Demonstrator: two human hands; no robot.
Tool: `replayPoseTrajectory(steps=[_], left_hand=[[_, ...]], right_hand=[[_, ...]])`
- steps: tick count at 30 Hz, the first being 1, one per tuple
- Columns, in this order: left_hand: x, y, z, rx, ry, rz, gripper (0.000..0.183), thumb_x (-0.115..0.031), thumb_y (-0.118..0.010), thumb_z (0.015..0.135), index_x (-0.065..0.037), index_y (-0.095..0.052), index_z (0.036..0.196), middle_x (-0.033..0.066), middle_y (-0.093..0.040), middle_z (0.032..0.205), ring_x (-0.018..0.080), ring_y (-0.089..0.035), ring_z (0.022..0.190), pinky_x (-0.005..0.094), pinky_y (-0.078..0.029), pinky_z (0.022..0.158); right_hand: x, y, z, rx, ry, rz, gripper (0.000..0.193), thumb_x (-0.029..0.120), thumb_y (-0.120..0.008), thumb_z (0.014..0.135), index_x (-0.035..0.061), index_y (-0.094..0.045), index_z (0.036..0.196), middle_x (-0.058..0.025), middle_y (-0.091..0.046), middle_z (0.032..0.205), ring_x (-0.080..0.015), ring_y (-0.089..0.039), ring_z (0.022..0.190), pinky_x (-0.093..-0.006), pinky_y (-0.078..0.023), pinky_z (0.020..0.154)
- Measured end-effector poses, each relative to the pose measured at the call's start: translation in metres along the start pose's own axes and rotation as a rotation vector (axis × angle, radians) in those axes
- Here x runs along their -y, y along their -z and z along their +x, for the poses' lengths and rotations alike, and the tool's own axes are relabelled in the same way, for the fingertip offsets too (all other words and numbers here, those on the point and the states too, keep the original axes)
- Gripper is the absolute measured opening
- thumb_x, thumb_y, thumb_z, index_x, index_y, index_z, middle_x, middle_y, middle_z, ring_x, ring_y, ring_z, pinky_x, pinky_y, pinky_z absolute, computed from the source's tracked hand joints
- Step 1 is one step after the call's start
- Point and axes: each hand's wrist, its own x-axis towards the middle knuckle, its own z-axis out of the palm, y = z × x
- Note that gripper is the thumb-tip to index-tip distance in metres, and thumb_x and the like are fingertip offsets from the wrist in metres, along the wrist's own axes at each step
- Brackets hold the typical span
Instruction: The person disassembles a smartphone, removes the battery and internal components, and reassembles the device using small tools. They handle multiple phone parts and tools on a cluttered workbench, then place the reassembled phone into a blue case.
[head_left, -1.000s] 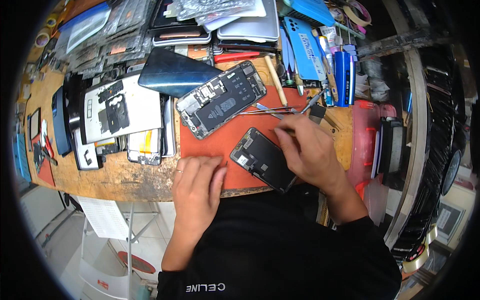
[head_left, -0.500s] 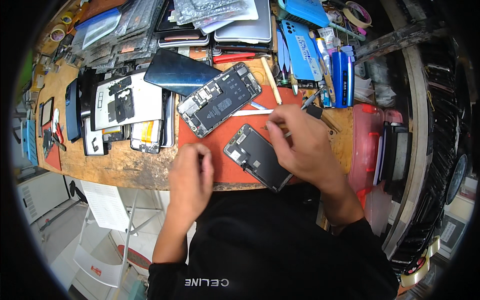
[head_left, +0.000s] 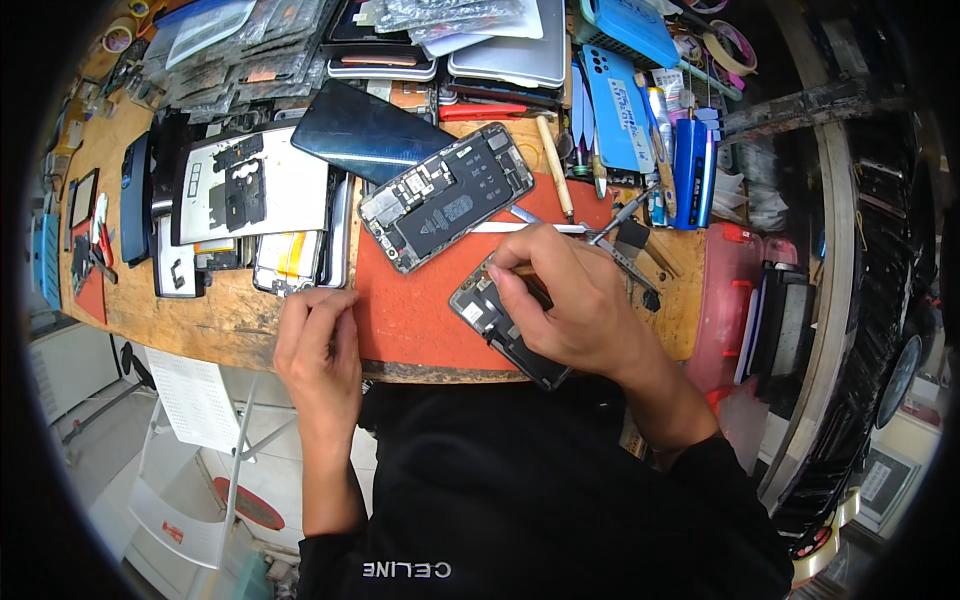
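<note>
My right hand (head_left: 575, 300) hovers over a phone screen panel (head_left: 525, 360), its back side up with flex cables showing. Thumb and index finger pinch together near the panel's upper end; what lies between them, if anything, is too small to make out. The hand covers much of the panel. My left hand (head_left: 320, 335) rests by the table's front edge with curled fingers, and nothing shows in it. Beyond both hands an opened phone (head_left: 447, 198), its battery and boards exposed, lies slanted on a red mat (head_left: 400, 320).
A dark glass panel (head_left: 365, 130) touches the opened phone. Further left sits a white sheet with black parts (head_left: 290, 185) on stacked phones. Pens, a wooden-handled tool (head_left: 553, 165), a blue phone back (head_left: 615, 110) and a red plastic box (head_left: 725, 300) are at the right.
My right hand has moved left and nearer, over the screen panel, uncovering tools behind it. My left hand has shifted left, off the mat's edge. The view has shifted slightly.
</note>
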Motion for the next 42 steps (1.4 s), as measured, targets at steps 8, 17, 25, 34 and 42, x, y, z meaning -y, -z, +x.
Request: replayPoseTrajectory(steps=[8, 17, 25, 34, 42], left_hand=[[0.001, -0.009, -0.002, -0.111, 0.098, 0.021, 0.021, 0.010, -0.080, 0.090, 0.002, -0.077, 0.109, 0.0132, -0.075, 0.095, 0.0295, -0.070, 0.086, 0.0395, -0.055, 0.077], [0.004, -0.005, 0.006, -0.109, -0.106, 0.100, 0.024, 0.009, -0.082, 0.088, -0.001, -0.077, 0.109, 0.0104, -0.075, 0.095, 0.0294, -0.065, 0.086, 0.0404, -0.053, 0.080], [0.001, -0.015, 0.010, -0.097, -0.131, 0.151, 0.025, 0.008, -0.084, 0.085, -0.002, -0.077, 0.107, 0.0095, -0.073, 0.091, 0.0290, -0.060, 0.085, 0.0409, -0.050, 0.079], [-0.009, -0.016, 0.014, -0.079, -0.208, 0.136, 0.019, 0.005, -0.082, 0.088, -0.002, -0.077, 0.105, 0.0102, -0.072, 0.094, 0.0318, -0.063, 0.085, 0.0422, -0.051, 0.080], [-0.047, -0.053, 0.002, 0.126, -0.170, -0.154, 0.031, -0.002, -0.081, 0.090, -0.002, -0.075, 0.121, 0.0118, -0.072, 0.103, 0.0325, -0.066, 0.093, 0.0435, -0.054, 0.083]], right_hand=[[0.000, -0.005, 0.004, 0.046, -0.003, -0.013, 0.021, -0.010, -0.075, 0.091, 0.0002, -0.062, 0.103, -0.0123, -0.072, 0.087, -0.0281, -0.076, 0.074, -0.0372, -0.058, 0.065], [0.005, -0.006, 0.005, 0.065, 0.036, -0.058, 0.021, -0.009, -0.071, 0.091, -0.0003, -0.059, 0.105, -0.0162, -0.068, 0.090, -0.0385, -0.072, 0.081, -0.0462, -0.057, 0.069], [0.005, -0.006, 0.007, 0.094, 0.112, -0.198, 0.021, -0.007, -0.079, 0.088, 0.0020, -0.064, 0.100, -0.0121, -0.070, 0.087, -0.0317, -0.073, 0.074, -0.0407, -0.057, 0.066], [0.004, -0.005, 0.005, 0.059, 0.155, -0.301, 0.015, 0.003, -0.072, 0.087, 0.0072, -0.058, 0.091, -0.0077, -0.058, 0.075, -0.0280, -0.065, 0.066, -0.0417, -0.053, 0.061], [0.005, 0.001, 0.009, 0.096, 0.131, -0.278, 0.020, 0.003, -0.080, 0.087, 0.0061, -0.062, 0.094, -0.0073, -0.067, 0.079, -0.0277, -0.070, 0.067, -0.0398, -0.054, 0.060]])
